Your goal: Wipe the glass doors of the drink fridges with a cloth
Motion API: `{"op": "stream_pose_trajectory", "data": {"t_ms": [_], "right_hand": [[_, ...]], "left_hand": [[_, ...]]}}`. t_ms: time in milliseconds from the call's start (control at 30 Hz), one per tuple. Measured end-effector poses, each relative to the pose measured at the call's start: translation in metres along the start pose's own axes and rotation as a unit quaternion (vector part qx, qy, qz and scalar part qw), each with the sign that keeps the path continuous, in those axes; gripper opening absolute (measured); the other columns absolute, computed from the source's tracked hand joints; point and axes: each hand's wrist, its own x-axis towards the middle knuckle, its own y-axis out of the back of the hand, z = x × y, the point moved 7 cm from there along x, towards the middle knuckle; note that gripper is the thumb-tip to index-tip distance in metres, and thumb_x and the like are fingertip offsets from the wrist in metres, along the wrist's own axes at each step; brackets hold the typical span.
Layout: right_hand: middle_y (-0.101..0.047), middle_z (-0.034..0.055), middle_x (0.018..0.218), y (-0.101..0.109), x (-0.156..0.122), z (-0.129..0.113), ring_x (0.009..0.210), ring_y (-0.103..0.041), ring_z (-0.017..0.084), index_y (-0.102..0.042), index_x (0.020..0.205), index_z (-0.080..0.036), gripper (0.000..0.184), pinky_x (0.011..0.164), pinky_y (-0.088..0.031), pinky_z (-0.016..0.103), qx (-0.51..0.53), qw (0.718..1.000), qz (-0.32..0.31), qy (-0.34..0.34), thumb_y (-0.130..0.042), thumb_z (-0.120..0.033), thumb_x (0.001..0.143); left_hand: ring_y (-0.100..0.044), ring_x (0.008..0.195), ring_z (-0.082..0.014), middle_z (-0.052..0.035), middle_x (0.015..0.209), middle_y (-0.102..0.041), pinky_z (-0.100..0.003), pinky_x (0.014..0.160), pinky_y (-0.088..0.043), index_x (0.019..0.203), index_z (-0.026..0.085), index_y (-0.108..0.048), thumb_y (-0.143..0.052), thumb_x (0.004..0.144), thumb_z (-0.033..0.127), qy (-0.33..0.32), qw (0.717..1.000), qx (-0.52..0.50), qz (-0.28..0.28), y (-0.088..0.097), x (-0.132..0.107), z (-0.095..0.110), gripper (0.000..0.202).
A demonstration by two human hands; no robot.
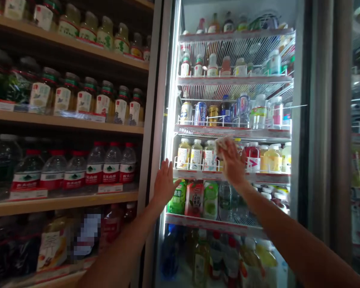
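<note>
Pressing, apparently, a crumpled pale cloth (223,145) to the clear glass cooler door (234,92), at mid-height, rows of plastic drink bottles (210,156) beyond. Right hand (234,163): fingers extended over cloth; cannot tell whether the grip also pinches it. Left hand (165,184): fingers straight, thumb spread, beside the grey metal frame (157,100) at left; contact unclear. Judgement: even contact calls for a flattened cloth, steady palm pressure and overlapping strokes.

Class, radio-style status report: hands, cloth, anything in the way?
Left hand open, at fridge frame. Right hand holding pale cloth. Nothing visibly blocking; bottles behind.
</note>
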Motion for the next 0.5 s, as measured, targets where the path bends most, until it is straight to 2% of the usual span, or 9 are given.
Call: {"op": "stream_pose_trajectory", "data": {"t_ms": [67,100,167,267,333,400,467,500], "right_hand": [[-0.023,0.0082,0.150,0.004,0.002,0.022,0.138,-0.020,0.027,-0.037,0.138,-0.024,0.055,0.107,-0.018,0.055,-0.014,0.998,0.003,-0.061,-0.040,-0.014,0.084],[-0.023,0.0079,0.151,0.004,-0.007,0.019,0.138,-0.019,0.027,-0.037,0.138,-0.024,0.055,0.107,-0.018,0.054,-0.016,0.998,-0.010,-0.056,-0.041,-0.014,0.084],[-0.024,0.0056,0.150,-0.002,-0.045,-0.010,0.139,-0.018,0.025,-0.033,0.140,-0.026,0.060,0.109,-0.018,0.051,-0.009,0.999,-0.054,0.001,-0.040,-0.010,0.082],[-0.025,0.0035,0.150,-0.008,-0.133,-0.064,0.140,-0.016,0.024,-0.028,0.142,-0.027,0.068,0.110,-0.017,0.048,0.016,0.988,-0.116,0.100,-0.041,-0.006,0.079],[-0.026,0.0036,0.150,-0.010,-0.174,-0.082,0.140,-0.015,0.024,-0.025,0.143,-0.026,0.071,0.110,-0.016,0.048,0.031,0.981,-0.139,0.132,-0.041,-0.005,0.077],[-0.027,0.0042,0.149,-0.008,-0.179,-0.079,0.140,-0.016,0.022,-0.022,0.145,-0.025,0.072,0.111,-0.014,0.048,0.038,0.981,-0.139,0.133,-0.040,-0.006,0.077],[-0.027,0.0070,0.149,-0.005,-0.154,-0.057,0.139,-0.018,0.022,-0.019,0.145,-0.023,0.070,0.111,-0.013,0.050,0.024,0.990,-0.116,0.073,-0.040,-0.009,0.080],[-0.025,0.0091,0.150,-0.003,-0.139,-0.042,0.139,-0.018,0.024,-0.020,0.145,-0.022,0.068,0.110,-0.013,0.051,0.008,0.995,-0.101,0.021,-0.041,-0.011,0.081]], "left_hand": [[-0.019,0.138,-0.0314,-0.0204,0.149,-0.021,-0.047,0.107,-0.032,0.141,0.008,-0.024,-0.054,0.083,0.040,0.006,1.000,-0.009,-0.006,-0.001,0.001,0.002,0.072],[-0.018,0.138,-0.0315,-0.0202,0.149,-0.020,-0.048,0.107,-0.032,0.141,0.008,-0.023,-0.054,0.084,0.040,0.005,1.000,-0.015,-0.006,-0.002,-0.001,0.003,0.072],[-0.017,0.139,-0.0315,-0.0195,0.150,-0.019,-0.048,0.106,-0.032,0.142,0.010,-0.020,-0.052,0.084,0.040,-0.002,1.000,-0.025,-0.003,-0.006,-0.011,0.007,0.073],[-0.015,0.139,-0.0308,-0.0183,0.150,-0.020,-0.048,0.106,-0.032,0.143,0.013,-0.019,-0.053,0.084,0.038,-0.022,0.999,-0.026,-0.013,-0.018,-0.044,0.013,0.072],[-0.014,0.139,-0.0302,-0.0178,0.150,-0.021,-0.048,0.107,-0.032,0.143,0.014,-0.019,-0.055,0.083,0.036,-0.034,0.999,-0.020,-0.027,-0.027,-0.070,0.019,0.073],[-0.014,0.139,-0.0302,-0.0181,0.149,-0.023,-0.047,0.107,-0.032,0.142,0.013,-0.022,-0.058,0.081,0.032,-0.039,0.998,-0.014,-0.040,-0.033,-0.089,0.024,0.073],[-0.015,0.139,-0.0309,-0.0194,0.149,-0.023,-0.046,0.108,-0.032,0.140,0.010,-0.025,-0.059,0.081,0.031,-0.033,0.998,-0.009,-0.054,-0.035,-0.099,0.028,0.072],[-0.016,0.139,-0.0315,-0.0201,0.148,-0.023,-0.046,0.108,-0.032,0.139,0.008,-0.027,-0.059,0.081,0.031,-0.029,0.998,-0.008,-0.063,-0.035,-0.101,0.030,0.071]]}}
